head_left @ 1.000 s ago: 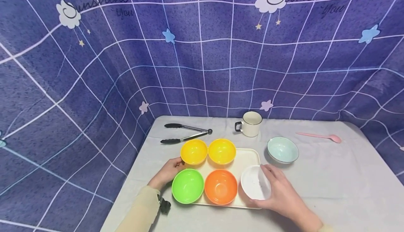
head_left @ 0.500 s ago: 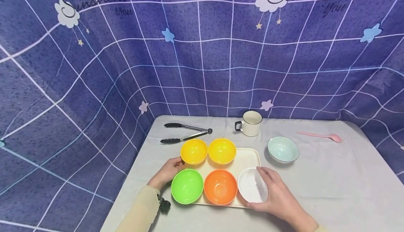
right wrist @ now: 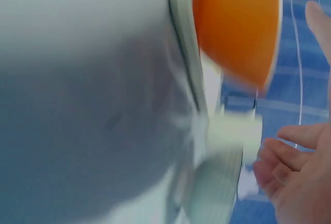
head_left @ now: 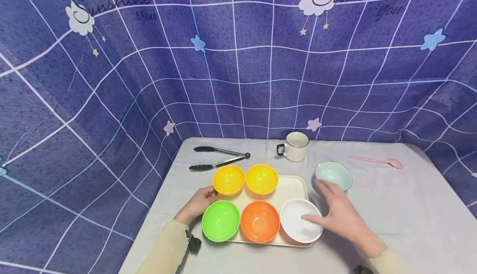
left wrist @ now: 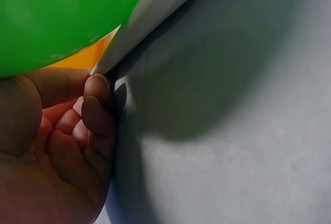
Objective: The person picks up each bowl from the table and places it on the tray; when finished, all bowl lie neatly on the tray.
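A cream tray [head_left: 292, 186] carries a white bowl [head_left: 296, 226] at its front right. Beside that stand an orange bowl [head_left: 259, 221] and a green bowl [head_left: 221, 220]. Two yellow bowls, one left [head_left: 228, 179] and one right [head_left: 261, 179], occupy the back. My left hand [head_left: 199, 204] pinches the tray's left edge between thumb and fingers; in the left wrist view the tray rim [left wrist: 155, 9] runs up from the fingertips. With fingers spread, my right hand [head_left: 343, 216] hovers off the white bowl, its thumb over the bowl and its fingertips overlapping the pale blue bowl [head_left: 332, 172].
Behind the tray lie black-handled tongs [head_left: 201, 167]. A cream mug [head_left: 297, 150] with a black handle stands at the back, and a pink spoon [head_left: 396, 163] lies at the back right. A blue patterned curtain [head_left: 253, 67] hangs behind the table.
The white bowl moved slightly left, up beside the orange one. My right hand has let go of it and moved right and back. My left hand has stayed on the tray.
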The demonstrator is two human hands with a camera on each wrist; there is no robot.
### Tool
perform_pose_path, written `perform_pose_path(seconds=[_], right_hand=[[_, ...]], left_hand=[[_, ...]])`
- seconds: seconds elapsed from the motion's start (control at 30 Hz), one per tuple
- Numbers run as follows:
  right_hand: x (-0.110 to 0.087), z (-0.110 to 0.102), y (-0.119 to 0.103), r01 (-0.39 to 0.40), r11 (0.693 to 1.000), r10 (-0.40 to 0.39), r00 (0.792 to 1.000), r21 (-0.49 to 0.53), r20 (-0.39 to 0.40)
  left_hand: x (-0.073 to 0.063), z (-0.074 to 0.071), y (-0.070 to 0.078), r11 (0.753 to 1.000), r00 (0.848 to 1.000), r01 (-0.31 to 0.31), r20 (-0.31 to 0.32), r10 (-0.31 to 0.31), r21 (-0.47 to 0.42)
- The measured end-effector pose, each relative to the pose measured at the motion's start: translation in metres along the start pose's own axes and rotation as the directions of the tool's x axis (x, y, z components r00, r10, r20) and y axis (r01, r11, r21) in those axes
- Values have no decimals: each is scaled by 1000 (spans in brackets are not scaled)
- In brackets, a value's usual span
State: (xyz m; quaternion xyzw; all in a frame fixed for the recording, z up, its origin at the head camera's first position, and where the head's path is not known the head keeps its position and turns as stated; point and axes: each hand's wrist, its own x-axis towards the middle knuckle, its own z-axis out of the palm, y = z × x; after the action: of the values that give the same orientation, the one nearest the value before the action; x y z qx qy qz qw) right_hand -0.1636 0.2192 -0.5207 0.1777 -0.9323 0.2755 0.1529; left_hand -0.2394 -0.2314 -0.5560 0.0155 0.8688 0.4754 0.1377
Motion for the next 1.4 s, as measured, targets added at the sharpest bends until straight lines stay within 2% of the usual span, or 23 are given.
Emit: perform_pose_path(seconds=[0.13, 0.3, 0.47, 0.57, 0.83, 1.07, 1.4], right_hand=[[25, -16, 32, -28, 997, 27, 1000, -70, -10], [45, -28, 65, -9, 987, 10, 1000, -158, 8], [52, -30, 80, -35, 988, 45, 997, -153, 65], [53, -28, 84, -58, 991, 67, 995, -122, 70], [54, -24, 88, -103, 991, 107, 993, -88, 49], [57, -20, 83, -63, 994, 64, 998, -85, 2], [76, -8, 54, -45, 998, 48, 997, -50, 62]], left_hand=[[-2, 0, 0, 1000, 1000, 6, -12, -6, -8], [-2, -1, -1, 1000, 1000, -16, -9, 16, -15], [1, -1, -4, 1000, 1000, -25, -7, 24, -18], [3, 0, -4, 999, 1000, -31, -1, 30, -22], [2, -1, -3, 999, 1000, -30, -1, 30, -28], [1, -1, -5, 999, 1000, -19, 8, 20, -31], [3, -1, -6, 1000, 1000, -16, 8, 17, -24]])
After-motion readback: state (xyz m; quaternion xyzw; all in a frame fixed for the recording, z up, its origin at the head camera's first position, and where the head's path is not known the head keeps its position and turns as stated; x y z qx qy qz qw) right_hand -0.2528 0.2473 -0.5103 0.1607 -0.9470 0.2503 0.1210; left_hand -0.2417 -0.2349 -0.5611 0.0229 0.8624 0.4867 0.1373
